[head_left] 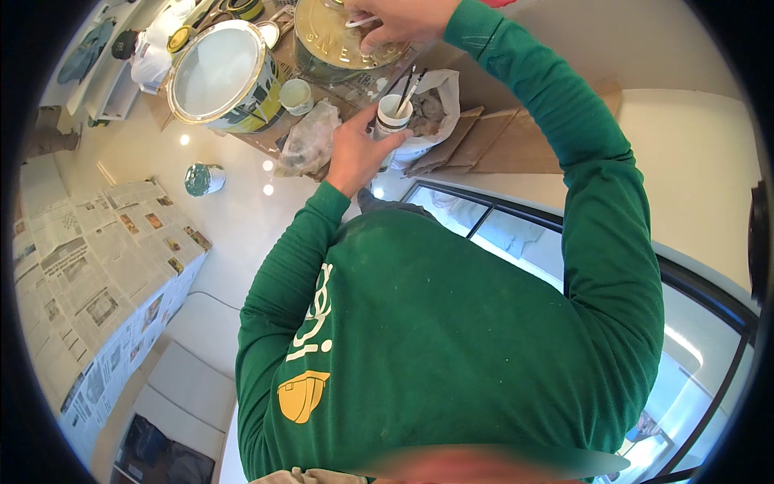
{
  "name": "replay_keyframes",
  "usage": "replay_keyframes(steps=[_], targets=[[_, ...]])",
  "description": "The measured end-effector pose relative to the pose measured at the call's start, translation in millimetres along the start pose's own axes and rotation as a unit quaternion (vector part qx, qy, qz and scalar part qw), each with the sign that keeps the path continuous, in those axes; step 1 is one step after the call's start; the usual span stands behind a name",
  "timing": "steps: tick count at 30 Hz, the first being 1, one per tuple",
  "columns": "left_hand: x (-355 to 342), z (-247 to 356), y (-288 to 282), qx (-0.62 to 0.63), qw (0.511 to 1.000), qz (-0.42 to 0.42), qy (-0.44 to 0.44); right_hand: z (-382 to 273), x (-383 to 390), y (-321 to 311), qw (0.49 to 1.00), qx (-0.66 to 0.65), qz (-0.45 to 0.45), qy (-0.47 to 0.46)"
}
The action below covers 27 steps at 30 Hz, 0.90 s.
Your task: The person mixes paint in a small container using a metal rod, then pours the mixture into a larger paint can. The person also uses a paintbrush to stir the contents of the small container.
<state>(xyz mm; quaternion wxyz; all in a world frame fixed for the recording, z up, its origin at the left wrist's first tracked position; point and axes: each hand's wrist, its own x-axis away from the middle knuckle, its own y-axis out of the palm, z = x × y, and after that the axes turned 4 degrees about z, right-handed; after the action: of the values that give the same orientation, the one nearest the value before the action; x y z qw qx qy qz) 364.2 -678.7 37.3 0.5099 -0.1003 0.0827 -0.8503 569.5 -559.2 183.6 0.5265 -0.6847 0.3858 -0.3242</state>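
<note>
My left hand point(355, 153) is wrapped round a white paper cup point(392, 125). Thin brushes with dark and pale handles point(409, 87) stand tilted in the cup, their lower ends hidden inside it. At the upper edge my right hand point(407, 20) is closed in a pinch on a thin white stick-like thing point(362, 22), partly hidden by the fingers. That hand is over a large can with a gold lid point(322, 36). To the left, a big open paint bucket point(216, 71) shows pale paint inside. A small pale tub point(296, 95) sits between bucket and cup.
A crumpled clear plastic bag point(310, 137) lies beside my left hand. Behind the cup, a white bag point(446, 90) holds crumpled waste. Cardboard point(500, 141) covers floor at right. A small paint can point(204, 179) stands on the floor, near a newspaper-covered surface point(97, 282).
</note>
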Motion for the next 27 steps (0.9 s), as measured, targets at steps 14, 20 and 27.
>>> replay_keyframes(steps=[14, 20, 27], targets=[[-18.0, -12.7, 17.8, 0.031, 0.999, -0.012, 0.012, -17.8, 46.7, 11.8, 0.999, -0.031, 0.034, 0.010], [-6.9, -17.9, 22.0, 0.024, 0.999, -0.027, -0.003, -21.4, 55.8, 22.6, 0.998, -0.003, 0.057, -0.008], [-5.0, -28.0, 26.6, 0.097, 0.995, -0.031, -0.014, -23.8, 63.0, 36.0, 0.998, 0.010, 0.056, 0.007]])
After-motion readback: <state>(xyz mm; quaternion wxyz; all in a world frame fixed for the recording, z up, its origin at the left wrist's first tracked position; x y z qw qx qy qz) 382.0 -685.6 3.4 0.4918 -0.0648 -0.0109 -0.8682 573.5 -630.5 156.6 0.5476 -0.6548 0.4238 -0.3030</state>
